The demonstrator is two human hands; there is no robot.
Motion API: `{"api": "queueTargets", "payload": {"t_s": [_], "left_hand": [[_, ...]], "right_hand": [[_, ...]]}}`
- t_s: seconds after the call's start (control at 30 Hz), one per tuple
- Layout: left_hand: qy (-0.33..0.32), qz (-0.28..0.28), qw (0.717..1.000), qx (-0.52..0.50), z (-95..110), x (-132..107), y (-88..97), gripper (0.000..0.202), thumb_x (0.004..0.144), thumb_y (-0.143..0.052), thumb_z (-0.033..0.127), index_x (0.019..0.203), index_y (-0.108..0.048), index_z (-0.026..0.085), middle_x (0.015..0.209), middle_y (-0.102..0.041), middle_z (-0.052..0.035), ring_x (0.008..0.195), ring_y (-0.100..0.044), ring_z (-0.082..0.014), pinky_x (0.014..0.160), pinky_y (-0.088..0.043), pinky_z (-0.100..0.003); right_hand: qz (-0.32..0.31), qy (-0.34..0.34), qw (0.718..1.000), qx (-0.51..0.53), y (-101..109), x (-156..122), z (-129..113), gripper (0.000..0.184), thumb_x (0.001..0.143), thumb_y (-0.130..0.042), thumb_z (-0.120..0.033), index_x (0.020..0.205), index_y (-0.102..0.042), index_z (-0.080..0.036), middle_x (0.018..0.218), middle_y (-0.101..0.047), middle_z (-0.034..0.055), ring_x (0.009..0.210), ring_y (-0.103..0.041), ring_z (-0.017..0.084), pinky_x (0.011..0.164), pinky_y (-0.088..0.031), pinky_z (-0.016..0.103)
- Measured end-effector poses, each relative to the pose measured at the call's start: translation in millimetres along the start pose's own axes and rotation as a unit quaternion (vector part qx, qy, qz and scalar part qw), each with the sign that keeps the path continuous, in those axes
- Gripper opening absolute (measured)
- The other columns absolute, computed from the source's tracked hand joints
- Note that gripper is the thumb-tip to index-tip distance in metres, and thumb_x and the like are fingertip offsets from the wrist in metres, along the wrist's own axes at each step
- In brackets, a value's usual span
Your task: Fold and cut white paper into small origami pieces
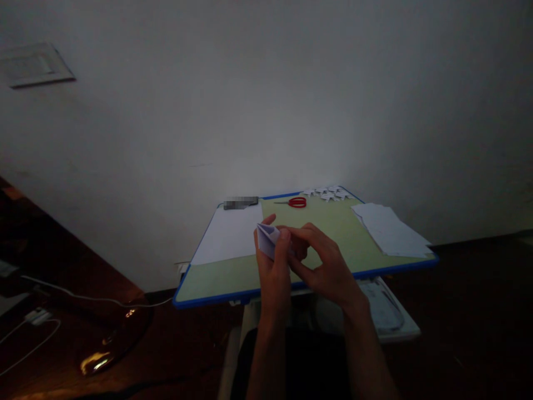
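My left hand [272, 266] pinches a small folded piece of white paper [266, 238], thumb on its right side, held above the near part of the green table [220, 278]. Close beside it, my right hand [322, 261] is curled with its fingers bent toward the same paper, fingertips touching its right edge. Both hands hover over the table's front edge.
A white sheet [231, 233] lies at the table's left, a stack of paper [391, 230] at its right. Red-handled scissors [295, 202] and several small folded paper pieces [331, 193] sit at the far edge by the wall. A white cable [83, 297] runs across the dark floor, left.
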State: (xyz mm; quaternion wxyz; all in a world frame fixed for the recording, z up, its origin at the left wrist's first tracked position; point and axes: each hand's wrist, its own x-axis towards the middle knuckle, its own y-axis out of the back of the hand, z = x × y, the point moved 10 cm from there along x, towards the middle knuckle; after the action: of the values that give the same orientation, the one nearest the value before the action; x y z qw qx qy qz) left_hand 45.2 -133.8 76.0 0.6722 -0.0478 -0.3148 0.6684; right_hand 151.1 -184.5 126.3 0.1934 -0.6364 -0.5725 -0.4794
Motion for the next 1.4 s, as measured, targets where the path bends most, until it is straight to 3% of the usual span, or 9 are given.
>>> {"api": "queueTargets", "payload": {"t_s": [0.2, 0.33, 0.47, 0.67, 0.87, 1.07, 1.4], "left_hand": [[-0.044, -0.044, 0.998, -0.014, 17.0, -4.0, -10.9, 0.043, 0.094, -0.073, 0.042, 0.129, -0.058, 0.023, 0.089, -0.059, 0.0025, 0.068, -0.057, -0.0110, 0.059, -0.049, -0.021], [-0.069, -0.110, 0.991, 0.003, 24.4, -7.9, -19.2, 0.038, 0.094, -0.070, 0.038, 0.128, -0.063, 0.023, 0.083, -0.056, 0.0029, 0.069, -0.054, -0.0113, 0.059, -0.045, -0.020], [-0.085, -0.152, 0.979, 0.105, 25.2, -14.8, -26.8, 0.039, 0.093, -0.072, 0.030, 0.131, -0.062, 0.027, 0.085, -0.052, 0.0045, 0.065, -0.047, -0.0087, 0.059, -0.042, -0.019], [-0.120, -0.170, 0.955, 0.212, 25.4, -21.8, -35.5, 0.040, 0.089, -0.072, 0.017, 0.127, -0.062, 0.026, 0.095, -0.068, 0.0003, 0.079, -0.066, -0.0146, 0.071, -0.054, -0.024], [-0.168, -0.175, 0.930, 0.277, 28.4, -24.9, -39.6, 0.059, 0.076, -0.072, 0.002, 0.129, -0.060, 0.027, 0.109, -0.074, -0.0008, 0.088, -0.073, -0.0179, 0.079, -0.058, -0.029], [-0.209, -0.173, 0.910, 0.314, 37.9, -28.0, -46.8, 0.052, 0.080, -0.070, 0.006, 0.127, -0.058, 0.024, 0.106, -0.074, -0.0014, 0.084, -0.073, -0.0168, 0.075, -0.057, -0.028], [-0.233, -0.172, 0.899, 0.329, 42.7, -28.7, -48.7, 0.045, 0.084, -0.069, 0.010, 0.126, -0.059, 0.023, 0.112, -0.074, -0.0035, 0.096, -0.073, -0.0194, 0.084, -0.058, -0.031]], "right_hand": [[-0.029, 0.017, 0.999, 0.042, 7.7, -2.5, -13.7, 0.048, 0.091, -0.069, -0.006, 0.135, -0.063, -0.026, 0.095, -0.058, -0.0007, 0.080, -0.056, 0.014, 0.072, -0.051, 0.029], [0.041, 0.012, 0.999, 0.032, 36.9, -6.6, -21.1, 0.045, 0.094, -0.068, -0.009, 0.135, -0.066, -0.027, 0.097, -0.061, 0.0005, 0.083, -0.058, 0.014, 0.074, -0.051, 0.031], [0.089, 0.021, 0.995, 0.030, 55.6, -12.2, -29.9, 0.045, 0.093, -0.073, -0.017, 0.136, -0.067, -0.029, 0.107, -0.063, 0.0022, 0.087, -0.059, 0.016, 0.077, -0.052, 0.033], [0.036, 0.061, 0.995, -0.064, 48.6, -12.4, -49.0, 0.049, 0.093, -0.074, -0.020, 0.141, -0.065, -0.026, 0.120, -0.064, 0.0055, 0.107, -0.063, 0.019, 0.091, -0.055, 0.034], [0.035, 0.069, 0.992, -0.097, 49.8, -12.5, -50.3, 0.045, 0.093, -0.072, -0.013, 0.137, -0.068, -0.024, 0.118, -0.065, 0.0064, 0.107, -0.065, 0.019, 0.089, -0.057, 0.034], [0.035, 0.071, 0.992, -0.096, 51.3, -12.8, -51.7, 0.045, 0.093, -0.072, -0.012, 0.136, -0.069, -0.022, 0.114, -0.067, 0.0055, 0.102, -0.067, 0.017, 0.086, -0.058, 0.031], [0.035, 0.073, 0.992, -0.094, 52.4, -12.7, -54.2, 0.044, 0.093, -0.073, -0.011, 0.135, -0.070, -0.021, 0.111, -0.069, 0.0051, 0.098, -0.069, 0.016, 0.084, -0.059, 0.029]]}}
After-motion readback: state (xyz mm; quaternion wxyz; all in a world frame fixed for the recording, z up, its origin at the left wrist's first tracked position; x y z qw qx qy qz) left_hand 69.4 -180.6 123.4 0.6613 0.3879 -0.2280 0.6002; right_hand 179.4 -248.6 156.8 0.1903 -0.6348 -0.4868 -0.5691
